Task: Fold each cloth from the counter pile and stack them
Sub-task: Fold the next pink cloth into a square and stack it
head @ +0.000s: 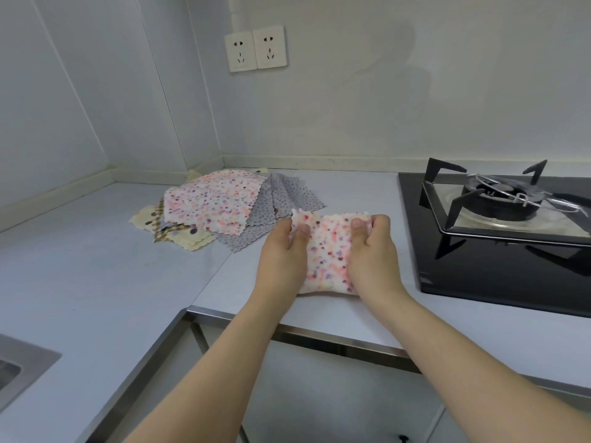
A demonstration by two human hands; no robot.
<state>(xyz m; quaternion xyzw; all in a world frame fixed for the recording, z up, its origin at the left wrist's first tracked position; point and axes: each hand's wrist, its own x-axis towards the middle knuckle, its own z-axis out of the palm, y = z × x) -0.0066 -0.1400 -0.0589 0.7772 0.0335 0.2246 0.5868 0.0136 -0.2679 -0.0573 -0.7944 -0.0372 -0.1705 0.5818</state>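
While both hands work at the counter (96, 282), one pink-speckled cloth (329, 251) is held between them, folded to a narrow strip with its near end lying on the counter by the front edge. Left hand (283, 254) pinches the far left corner, thumb on top, fingers curled under the cloth. Right hand (372, 251) pinches the far right corner the same way, thumb on top, fingers wrapped round the edge. The far edge is lifted slightly; zigzag trim shows along it.

Pile (220, 209) sits behind and left of the hands, near the back corner, apart from the held cloth. Countable in it: one pink-speckled cloth on top (211, 203), spread flat; at least two grey dotted cloths (287, 193) fanning out to the right and front beneath it; at least two cream cloths with dark dots (188, 238) poking out at the left front, plus a cream corner at the back. One striped or checked edge shows at the left; can't tell if it's a separate cloth. No folded stack visible.

One gas hob (495, 251), black glass, right of the hands, one burner (502, 199) with a pan support in view. Two wall sockets (256, 47) side by side. One sink (19, 372) corner at lower left.
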